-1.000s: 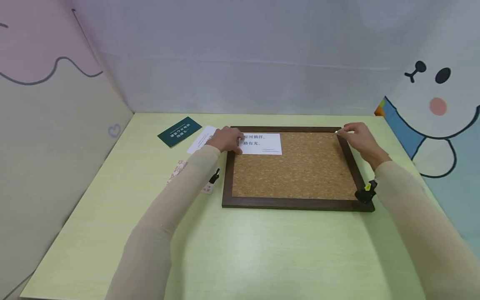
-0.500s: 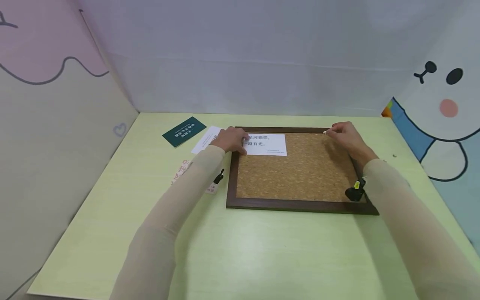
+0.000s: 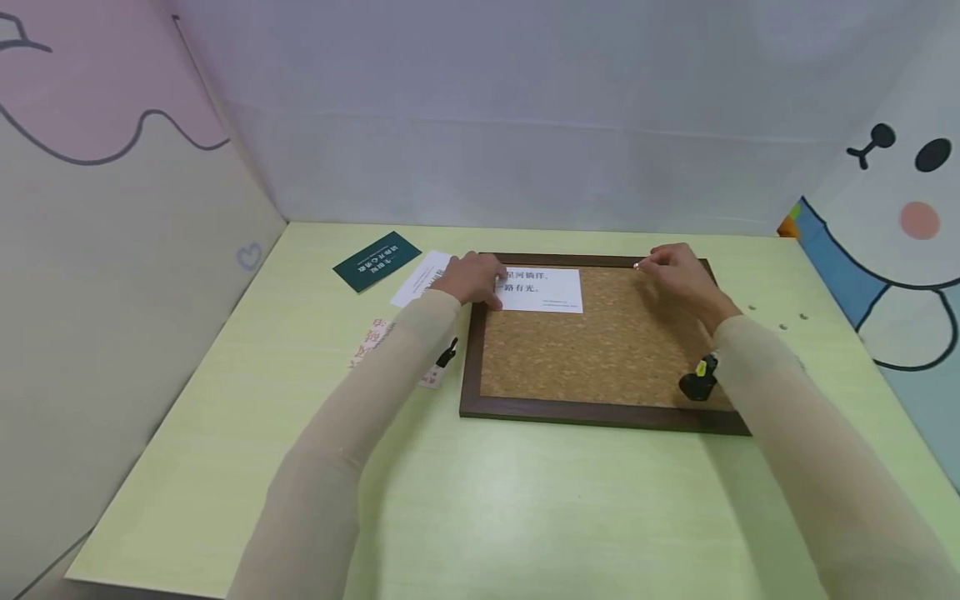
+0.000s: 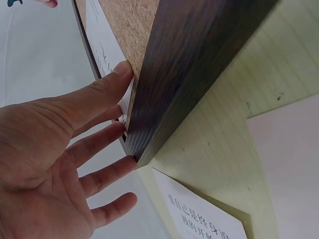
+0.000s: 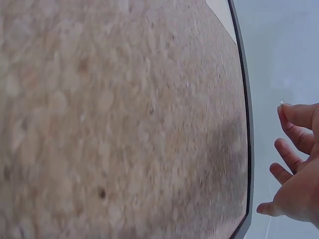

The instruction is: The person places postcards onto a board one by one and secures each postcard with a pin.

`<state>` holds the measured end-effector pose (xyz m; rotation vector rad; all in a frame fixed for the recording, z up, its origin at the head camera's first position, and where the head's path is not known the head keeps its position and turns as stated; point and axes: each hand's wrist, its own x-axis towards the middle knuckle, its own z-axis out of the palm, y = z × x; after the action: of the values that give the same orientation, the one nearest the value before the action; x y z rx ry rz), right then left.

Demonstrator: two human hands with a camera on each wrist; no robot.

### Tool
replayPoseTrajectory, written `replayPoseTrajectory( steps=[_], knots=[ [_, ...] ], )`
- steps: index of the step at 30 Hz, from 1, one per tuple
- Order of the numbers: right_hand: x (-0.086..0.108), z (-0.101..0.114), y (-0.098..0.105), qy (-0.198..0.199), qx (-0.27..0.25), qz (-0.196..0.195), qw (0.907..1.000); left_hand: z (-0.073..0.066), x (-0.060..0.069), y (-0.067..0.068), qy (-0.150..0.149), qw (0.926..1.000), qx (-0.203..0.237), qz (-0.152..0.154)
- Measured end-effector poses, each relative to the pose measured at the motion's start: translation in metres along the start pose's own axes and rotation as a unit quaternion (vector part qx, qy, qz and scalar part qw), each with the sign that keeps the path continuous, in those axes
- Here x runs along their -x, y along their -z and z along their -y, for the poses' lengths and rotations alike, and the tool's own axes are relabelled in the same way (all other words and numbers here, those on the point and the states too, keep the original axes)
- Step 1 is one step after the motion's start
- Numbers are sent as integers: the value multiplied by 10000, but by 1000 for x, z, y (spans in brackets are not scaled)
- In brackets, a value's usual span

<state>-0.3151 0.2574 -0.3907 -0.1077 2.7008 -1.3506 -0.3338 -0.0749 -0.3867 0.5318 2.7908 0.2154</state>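
A cork board point(image 3: 592, 358) in a dark brown wooden frame point(image 3: 600, 412) lies flat on the table. On its upper left lies a white card point(image 3: 555, 293) with printed characters. My left hand point(image 3: 474, 279) rests over that card's left end; in the left wrist view the thumb point(image 4: 122, 69) presses on the card by the frame, fingers loosely extended. Between thumb and fingertip my right hand point(image 3: 678, 275) pinches a tiny clear, shiny push pin point(image 5: 281, 102). That hand hovers over the board's upper right, right of the card, its other fingers spread.
Left of the board lie a dark green card point(image 3: 377, 262), another white card point(image 3: 420, 279) and a pink-printed card point(image 3: 371, 337), partly hidden by my left sleeve. A few tiny dark objects point(image 3: 783, 326) lie on the table right of the board. A wall sheet point(image 3: 480, 167) stands behind.
My right hand has moved left with the push pin, from the board's top right corner toward the white card. My left hand stays on the card. The head view has shifted slightly.
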Motion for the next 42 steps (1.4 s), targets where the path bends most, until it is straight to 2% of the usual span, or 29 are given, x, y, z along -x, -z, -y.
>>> replayPoseTrajectory(
  steps=[11, 16, 21, 29, 33, 38, 42],
  knots=[
    [-11, 7, -16, 118, 473, 146, 9987, -1, -1, -1, -75, 9999, -53, -53],
    [-16, 11, -23, -74, 566, 264, 9980, -2, 0, 1, -187, 9997, -167, -36],
    [-24, 15, -33, -157, 703, 351, 9968, -1, 1, 1, -158, 9998, -121, 34],
    [-35, 26, -46, 26, 1115, 210, 9935, 2, 2, 0, -108, 9999, 5, 27],
    [-38, 32, -51, -93, 1450, 303, 9889, 3, 1, 0, -75, 10000, -19, 37],
    [-43, 33, -58, -393, 1593, 477, 9853, 3, 1, -1, -56, 10000, -38, 19],
    [-45, 33, -63, -506, 1747, 453, 9823, 3, 2, -1, -93, 9999, -75, -11]
  ],
)
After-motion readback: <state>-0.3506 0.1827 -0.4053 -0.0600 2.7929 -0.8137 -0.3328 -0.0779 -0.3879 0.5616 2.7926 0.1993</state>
